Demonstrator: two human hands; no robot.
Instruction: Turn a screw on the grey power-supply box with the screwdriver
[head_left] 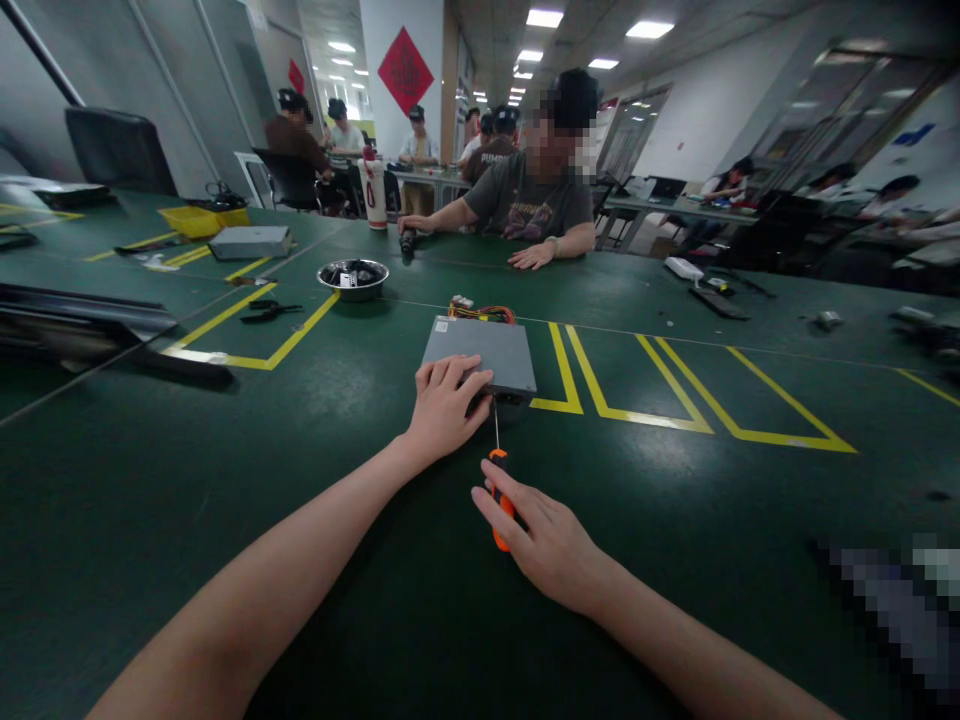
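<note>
A flat grey metal box point(491, 350) lies on the green table in front of me, with coloured wires point(480, 312) at its far edge. My left hand point(444, 405) rests on the box's near left corner, fingers curled over the edge. My right hand point(541, 540) grips the orange handle of a screwdriver point(498, 480). The thin shaft points away from me, and its tip meets the near side of the box.
A metal bowl point(352, 278) holding small parts stands to the far left, pliers point(268, 311) beside it. Yellow tape lines point(645, 385) mark the table. A person point(525, 200) sits across the table with both hands on it. Another grey box point(250, 241) and a yellow tray point(199, 219) lie farther left.
</note>
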